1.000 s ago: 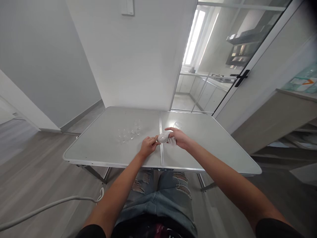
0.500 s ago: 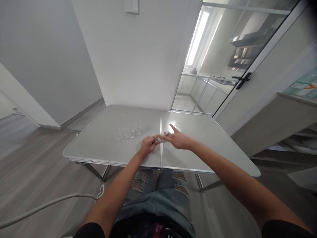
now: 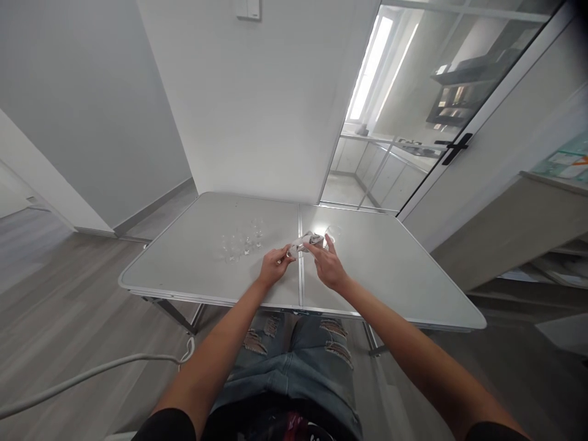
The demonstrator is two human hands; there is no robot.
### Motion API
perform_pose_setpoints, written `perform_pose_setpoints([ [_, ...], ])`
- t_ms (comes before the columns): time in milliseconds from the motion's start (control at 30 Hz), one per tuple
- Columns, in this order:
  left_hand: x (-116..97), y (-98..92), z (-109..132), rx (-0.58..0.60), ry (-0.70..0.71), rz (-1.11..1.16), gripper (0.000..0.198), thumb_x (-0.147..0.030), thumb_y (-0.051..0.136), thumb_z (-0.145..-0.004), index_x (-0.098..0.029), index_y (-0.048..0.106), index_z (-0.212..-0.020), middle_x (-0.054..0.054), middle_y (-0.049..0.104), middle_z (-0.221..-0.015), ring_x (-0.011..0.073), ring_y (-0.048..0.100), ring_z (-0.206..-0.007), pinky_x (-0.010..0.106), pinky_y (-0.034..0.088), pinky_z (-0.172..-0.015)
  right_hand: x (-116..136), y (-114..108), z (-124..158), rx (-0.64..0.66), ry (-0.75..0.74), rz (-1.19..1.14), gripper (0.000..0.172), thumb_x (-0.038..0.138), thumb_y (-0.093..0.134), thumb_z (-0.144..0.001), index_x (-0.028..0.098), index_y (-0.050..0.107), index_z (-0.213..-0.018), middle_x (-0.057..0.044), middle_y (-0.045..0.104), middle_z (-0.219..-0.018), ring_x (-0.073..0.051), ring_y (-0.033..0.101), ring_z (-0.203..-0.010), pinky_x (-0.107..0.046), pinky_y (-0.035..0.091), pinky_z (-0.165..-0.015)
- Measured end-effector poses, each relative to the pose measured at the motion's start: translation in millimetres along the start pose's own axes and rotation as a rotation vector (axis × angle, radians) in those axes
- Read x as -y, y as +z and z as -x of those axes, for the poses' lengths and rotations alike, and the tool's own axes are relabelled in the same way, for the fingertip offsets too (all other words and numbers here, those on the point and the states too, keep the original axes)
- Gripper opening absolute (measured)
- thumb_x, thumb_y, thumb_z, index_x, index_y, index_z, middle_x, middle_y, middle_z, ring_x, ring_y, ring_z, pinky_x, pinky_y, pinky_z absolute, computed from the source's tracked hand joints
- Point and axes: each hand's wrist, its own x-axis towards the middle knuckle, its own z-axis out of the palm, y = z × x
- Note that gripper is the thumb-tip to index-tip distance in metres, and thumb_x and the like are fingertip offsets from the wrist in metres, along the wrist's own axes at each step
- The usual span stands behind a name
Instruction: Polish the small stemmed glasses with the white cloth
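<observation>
My left hand (image 3: 274, 267) has its grip closed on a small glass (image 3: 291, 250) above the middle seam of the bench (image 3: 390, 269), and my right hand (image 3: 327, 264) pinches a grey cloth (image 3: 309, 239) against it, right of the clustered glasses (image 3: 241, 242).

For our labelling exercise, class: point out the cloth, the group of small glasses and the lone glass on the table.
Cloth (image 3: 309, 239): head view, its bunched middle.
Small glasses (image 3: 241, 244): head view, middle of the group.
Lone glass (image 3: 333, 233): head view, its bowl.
</observation>
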Motion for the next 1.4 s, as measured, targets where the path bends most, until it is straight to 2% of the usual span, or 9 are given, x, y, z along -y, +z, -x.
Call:
perform_pose_setpoints([
  [200,3.0,0.2,0.6,0.001,-0.003,-0.068,0.039,-0.045,0.059,-0.093,-0.019,0.068,-0.121,0.002,0.07,-0.074,0.0139,0.059,-0.065,0.028,0.047,-0.072,26.8,6.3,-27.3,-0.146,0.543,-0.643,0.051,0.023,0.045,-0.084,0.025,0.051,-0.134,-0.005,0.069,-0.113,-0.022,0.063,-0.101,-0.038,0.05,-0.09],
  [333,3.2,-0.8,0.8,0.03,0.014,-0.063,0.041,-0.044,0.058,-0.094,-0.017,0.066,-0.124,0.002,0.069,-0.072,0.0142,0.059,-0.067,0.028,0.046,-0.073,23.1,-13.0,-43.9,-0.062,0.832,-0.816,0.051,0.022,0.052,-0.068,0.028,0.06,-0.118,0.001,0.067,-0.088,-0.016,0.057,-0.073,-0.027,0.044,-0.063],
  [433,2.2,-1.3,0.5,0.057,0.008,-0.051,0.043,-0.045,0.059,-0.093,-0.017,0.066,-0.126,0.002,0.068,-0.07,0.0138,0.057,-0.065,0.027,0.046,-0.072,14.3,-18.4,-46.7,-0.054,0.924,-0.916,0.049,0.019,0.055,-0.06,0.025,0.064,-0.108,0.001,0.065,-0.082,-0.014,0.054,-0.067,-0.025,0.039,-0.057],
  [600,0.9,-0.9,0.5,0.046,-0.033,-0.007,0.044,-0.047,0.06,-0.092,-0.017,0.068,-0.123,0.002,0.067,-0.07,0.013,0.056,-0.064,0.027,0.046,-0.072,6.3,-3.4,-40.8,-0.183,0.919,-1.027,0.031,0.023,0.057,-0.062,0.018,0.066,-0.092,-0.004,0.069,-0.085,-0.017,0.06,-0.075,-0.027,0.045,-0.064],
  [767,-2.7,-3.9,-1.7,-0.003,-0.144,0.102,0.044,-0.045,0.061,-0.092,-0.016,0.068,-0.125,0.002,0.067,-0.075,0.011,0.054,-0.063,0.024,0.045,-0.068,3.1,1.9,-36.6,-0.393,0.776,-0.969,0.064,0.031,0.058,-0.075,0.025,0.044,-0.136,-0.006,0.072,-0.108,-0.021,0.066,-0.097,-0.032,0.051,-0.078],
  [867,-4.8,-6.4,-3.1,-0.063,-0.211,0.144,0.046,-0.045,0.058,-0.093,-0.014,0.066,-0.127,0.0,0.061,-0.072,0.0096,0.05,-0.061,0.023,0.043,-0.066,-5.6,-0.9,-33.9,-0.422,0.803,-0.941,0.071,0.037,0.058,-0.08,0.027,0.033,-0.145,-0.006,0.071,-0.115,-0.021,0.064,-0.104,-0.034,0.052,-0.083],
  [1000,-4.7,-7.5,-3.2,-0.111,-0.26,0.168,0.048,-0.045,0.055,-0.095,-0.014,0.065,-0.129,-0.001,0.056,-0.071,0.0097,0.046,-0.063,0.023,0.042,-0.066,-16.5,7.2,-27.7,-0.443,0.924,-0.934,0.043,0.045,0.058,-0.08,0.021,0.06,-0.116,-0.007,0.069,-0.11,-0.021,0.065,-0.099,-0.033,0.054,-0.078],
  [1133,-5.1,-6.4,-2.9,-0.049,-0.235,0.171,0.048,-0.045,0.056,-0.094,-0.013,0.064,-0.129,-0.001,0.057,-0.073,0.01,0.046,-0.063,0.023,0.042,-0.066,-10.7,29.1,-24.5,-0.559,1.064,-1.011,0.026,0.039,0.06,-0.074,0.02,0.062,-0.092,-0.004,0.068,-0.087,-0.019,0.065,-0.082,-0.032,0.054,-0.068],
  [1400,-8.3,-6.1,-5.6,-0.021,-0.303,0.173,0.051,-0.048,0.058,-0.092,-0.014,0.066,-0.129,-0.002,0.055,-0.067,0.0104,0.041,-0.058,0.023,0.038,-0.061,9.9,56.1,-19.6,-0.262,0.754,-1.216,0.043,0.045,0.044,-0.079,0.02,0.064,-0.108,-0.01,0.07,-0.105,-0.03,0.064,-0.103,-0.045,0.053,-0.083],
])
